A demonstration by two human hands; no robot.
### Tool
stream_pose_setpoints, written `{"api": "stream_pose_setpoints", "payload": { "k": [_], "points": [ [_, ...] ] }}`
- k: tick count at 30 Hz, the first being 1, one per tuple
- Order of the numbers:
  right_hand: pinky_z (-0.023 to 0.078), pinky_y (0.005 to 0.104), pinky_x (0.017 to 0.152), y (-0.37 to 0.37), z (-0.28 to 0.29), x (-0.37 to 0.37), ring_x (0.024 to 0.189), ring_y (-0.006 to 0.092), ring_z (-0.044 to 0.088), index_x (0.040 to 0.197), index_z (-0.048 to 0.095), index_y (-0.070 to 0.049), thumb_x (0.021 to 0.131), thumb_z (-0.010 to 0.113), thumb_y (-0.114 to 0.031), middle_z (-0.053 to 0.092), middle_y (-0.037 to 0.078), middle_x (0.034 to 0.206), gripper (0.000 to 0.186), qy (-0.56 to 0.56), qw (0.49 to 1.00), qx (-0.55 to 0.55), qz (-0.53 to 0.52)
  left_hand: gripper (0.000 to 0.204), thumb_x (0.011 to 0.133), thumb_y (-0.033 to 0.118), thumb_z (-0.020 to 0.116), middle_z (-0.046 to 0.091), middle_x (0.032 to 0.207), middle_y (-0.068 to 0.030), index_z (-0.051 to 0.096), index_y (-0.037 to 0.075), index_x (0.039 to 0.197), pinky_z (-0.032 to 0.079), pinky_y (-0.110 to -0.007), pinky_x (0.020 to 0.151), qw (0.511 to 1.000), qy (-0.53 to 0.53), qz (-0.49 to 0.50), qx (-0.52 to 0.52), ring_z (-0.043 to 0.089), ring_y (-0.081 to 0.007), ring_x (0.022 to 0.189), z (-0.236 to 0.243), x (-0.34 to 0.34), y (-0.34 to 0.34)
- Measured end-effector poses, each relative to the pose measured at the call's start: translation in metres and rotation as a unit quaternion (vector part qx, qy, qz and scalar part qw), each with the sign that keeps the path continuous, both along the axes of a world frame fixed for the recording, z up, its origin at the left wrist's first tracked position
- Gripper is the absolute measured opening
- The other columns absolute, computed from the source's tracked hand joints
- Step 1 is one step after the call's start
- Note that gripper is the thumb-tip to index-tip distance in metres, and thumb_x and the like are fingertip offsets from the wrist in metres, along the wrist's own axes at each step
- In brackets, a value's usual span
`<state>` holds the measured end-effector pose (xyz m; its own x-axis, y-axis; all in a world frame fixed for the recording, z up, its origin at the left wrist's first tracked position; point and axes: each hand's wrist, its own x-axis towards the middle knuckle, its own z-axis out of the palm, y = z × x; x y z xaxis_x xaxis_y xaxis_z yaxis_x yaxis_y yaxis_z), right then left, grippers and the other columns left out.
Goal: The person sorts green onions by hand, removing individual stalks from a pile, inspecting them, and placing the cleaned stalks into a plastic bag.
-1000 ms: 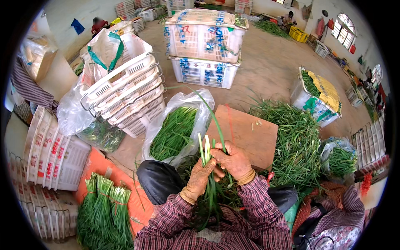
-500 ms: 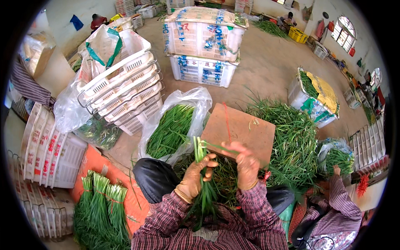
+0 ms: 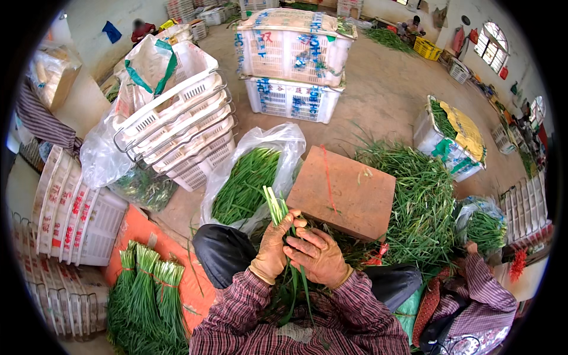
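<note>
A small bunch of green stalks point(image 3: 276, 205) is gripped in the left hand point(image 3: 272, 247), pale ends up, by the near left corner of the brown board point(image 3: 346, 186). The right hand point(image 3: 320, 255) is laid against it, fingers partly spread; whether anything is pinched cannot be told. Gathering seems in hand; a firm left grip seems called for next.

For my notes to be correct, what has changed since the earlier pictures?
The right hand, earlier pulling a long green blade rightward, has returned leftward beside the left hand; that blade no longer stretches between them. Unchanged: the left hand's grip on white-ended green stalks, and three tied green bundles.
</note>
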<state>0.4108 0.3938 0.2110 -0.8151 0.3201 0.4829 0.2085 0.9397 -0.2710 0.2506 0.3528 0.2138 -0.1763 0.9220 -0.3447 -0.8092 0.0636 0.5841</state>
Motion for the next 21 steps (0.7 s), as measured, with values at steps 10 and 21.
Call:
{"api": "stream_pose_setpoints", "payload": {
  "k": [10,21],
  "points": [
    [0.053,0.0351,0.057,0.045,0.064,-0.011,0.071,0.0234,0.067,0.108,0.069,-0.017,0.089,0.067,-0.026,0.068,0.003,0.093,0.022,0.076,0.982,-0.059,-0.164,0.016,0.101,0.023,0.058,0.062,0.074,0.0022,0.064,0.009,0.106,0.040,-0.020,0.056,0.966,0.252,-0.057,0.019,0.054,-0.0063,0.064,-0.007,-0.006,0.005],
    [0.049,0.0332,0.055,0.073,0.041,-0.018,0.061,0.0203,0.061,0.087,0.063,-0.010,0.085,0.066,-0.022,0.062,0.004,0.076,0.013,0.144,0.951,-0.201,-0.186,0.018,0.099,0.014,0.060,0.060,0.077,0.0035,0.065,0.004,0.114,0.039,-0.019,0.060,0.927,0.352,-0.123,0.031,0.050,-0.0047,0.065,0.006,-0.022,-0.007]
  ]
}}
